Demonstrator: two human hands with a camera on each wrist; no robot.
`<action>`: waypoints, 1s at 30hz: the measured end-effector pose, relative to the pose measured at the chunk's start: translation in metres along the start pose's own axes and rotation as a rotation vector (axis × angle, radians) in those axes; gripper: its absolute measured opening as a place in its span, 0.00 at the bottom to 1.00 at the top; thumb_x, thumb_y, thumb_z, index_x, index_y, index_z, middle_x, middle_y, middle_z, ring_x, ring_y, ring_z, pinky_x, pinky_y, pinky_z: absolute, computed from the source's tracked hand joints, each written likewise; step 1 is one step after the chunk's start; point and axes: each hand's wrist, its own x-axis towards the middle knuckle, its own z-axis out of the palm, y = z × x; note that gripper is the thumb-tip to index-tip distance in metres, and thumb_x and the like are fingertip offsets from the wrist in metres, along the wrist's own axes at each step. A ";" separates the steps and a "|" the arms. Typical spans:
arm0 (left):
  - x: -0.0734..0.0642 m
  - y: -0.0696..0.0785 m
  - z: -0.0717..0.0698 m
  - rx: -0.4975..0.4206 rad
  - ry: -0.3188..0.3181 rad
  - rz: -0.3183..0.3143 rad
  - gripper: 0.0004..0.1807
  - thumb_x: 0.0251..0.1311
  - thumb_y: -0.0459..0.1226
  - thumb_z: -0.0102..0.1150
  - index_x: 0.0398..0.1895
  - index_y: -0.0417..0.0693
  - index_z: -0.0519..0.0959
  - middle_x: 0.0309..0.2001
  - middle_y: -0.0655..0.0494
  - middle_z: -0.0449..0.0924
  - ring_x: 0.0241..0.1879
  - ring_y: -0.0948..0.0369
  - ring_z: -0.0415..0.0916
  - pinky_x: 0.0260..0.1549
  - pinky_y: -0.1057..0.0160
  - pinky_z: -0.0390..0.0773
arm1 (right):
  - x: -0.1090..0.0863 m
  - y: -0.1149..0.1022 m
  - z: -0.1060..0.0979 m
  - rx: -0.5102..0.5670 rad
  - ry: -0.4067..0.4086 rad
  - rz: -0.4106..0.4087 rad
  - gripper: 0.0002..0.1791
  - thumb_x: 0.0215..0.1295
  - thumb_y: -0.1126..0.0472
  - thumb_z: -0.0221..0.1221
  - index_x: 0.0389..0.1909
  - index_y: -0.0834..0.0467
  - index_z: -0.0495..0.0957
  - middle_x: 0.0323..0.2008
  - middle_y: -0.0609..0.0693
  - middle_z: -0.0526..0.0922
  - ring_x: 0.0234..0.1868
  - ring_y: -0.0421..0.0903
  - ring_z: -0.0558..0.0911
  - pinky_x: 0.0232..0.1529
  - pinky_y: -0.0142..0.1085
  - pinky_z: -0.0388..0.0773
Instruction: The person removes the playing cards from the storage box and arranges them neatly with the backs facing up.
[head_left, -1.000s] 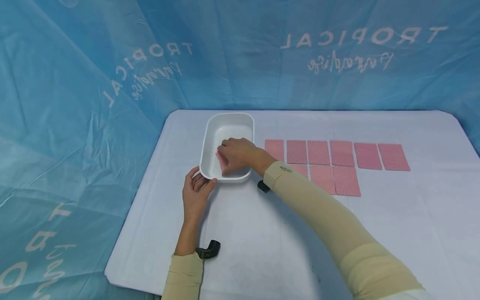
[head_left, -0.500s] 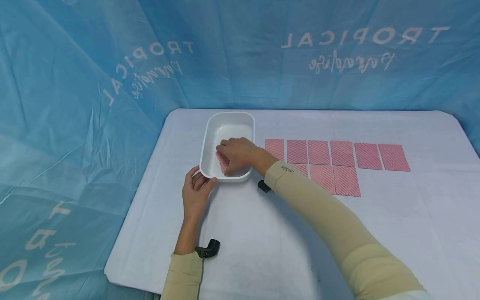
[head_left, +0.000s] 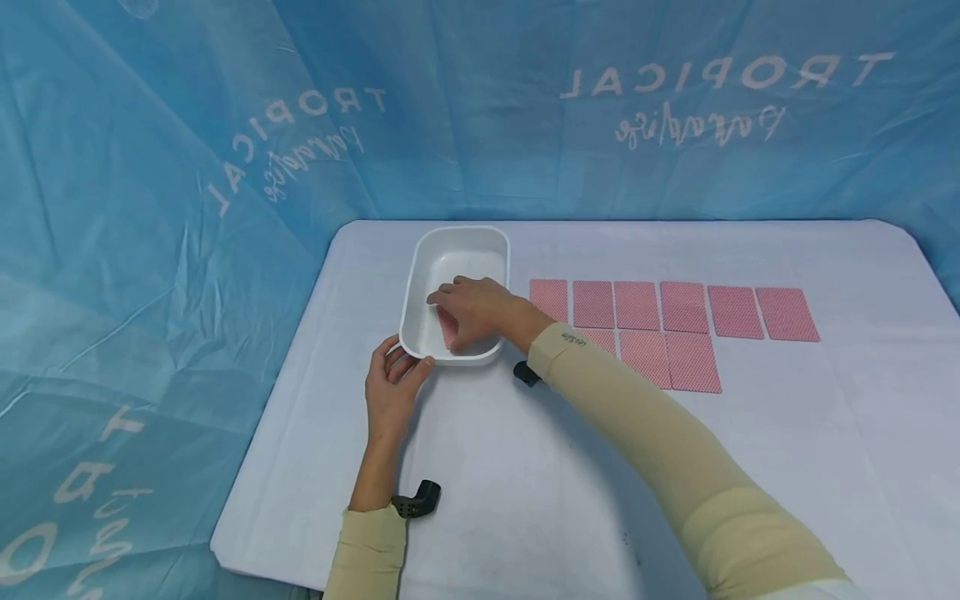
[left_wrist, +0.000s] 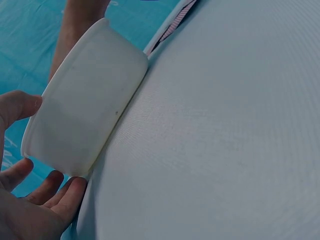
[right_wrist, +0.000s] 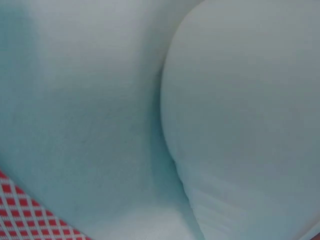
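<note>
A white plastic tub [head_left: 459, 236] stands at the back left of the table. At its near left corner my left hand [head_left: 390, 392] holds it, thumb at the near rim and fingers round the side; the left wrist view shows the tub's outer wall [left_wrist: 92, 100] between thumb and fingers. My right hand [head_left: 482, 310] reaches down inside the tub. Between its thumb and fingers it grips a red-patterned playing card [head_left: 446, 325], mostly covered by the hand. The right wrist view catches only the tub's outside [right_wrist: 245, 110], not the hand.
Right of the tub, face-down playing cards lie in two rows: several in the back row [head_left: 637, 305] and 3 in the front row [head_left: 693, 362]. The right forearm partly covers the leftmost ones. A blue printed curtain [head_left: 480, 150] borders the white table [head_left: 510, 467].
My right fingertips have shifted slightly left inside the tub, and the card's visible edge has moved a little right under them. My left hand has stayed at the tub's corner.
</note>
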 end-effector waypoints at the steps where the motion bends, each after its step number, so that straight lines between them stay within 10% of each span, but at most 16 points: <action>1: 0.000 0.000 0.000 0.001 0.001 0.002 0.35 0.57 0.34 0.66 0.68 0.41 0.62 0.61 0.43 0.71 0.56 0.52 0.73 0.43 0.71 0.78 | 0.000 0.000 0.000 0.014 0.001 -0.004 0.47 0.47 0.38 0.66 0.69 0.46 0.62 0.59 0.45 0.69 0.58 0.45 0.67 0.52 0.43 0.73; 22: 0.000 0.000 0.001 0.004 0.008 -0.008 0.34 0.58 0.34 0.65 0.67 0.40 0.64 0.61 0.43 0.70 0.56 0.54 0.73 0.47 0.66 0.77 | -0.003 0.003 -0.004 0.087 -0.019 0.001 0.47 0.46 0.43 0.67 0.70 0.44 0.60 0.51 0.47 0.67 0.51 0.46 0.64 0.50 0.43 0.67; 30: 0.012 -0.031 -0.002 -0.034 0.021 -0.019 0.35 0.54 0.40 0.70 0.65 0.51 0.67 0.60 0.53 0.71 0.55 0.58 0.74 0.48 0.66 0.77 | -0.006 0.004 -0.008 0.117 -0.023 -0.009 0.46 0.46 0.47 0.67 0.70 0.46 0.61 0.48 0.47 0.70 0.49 0.47 0.66 0.49 0.43 0.67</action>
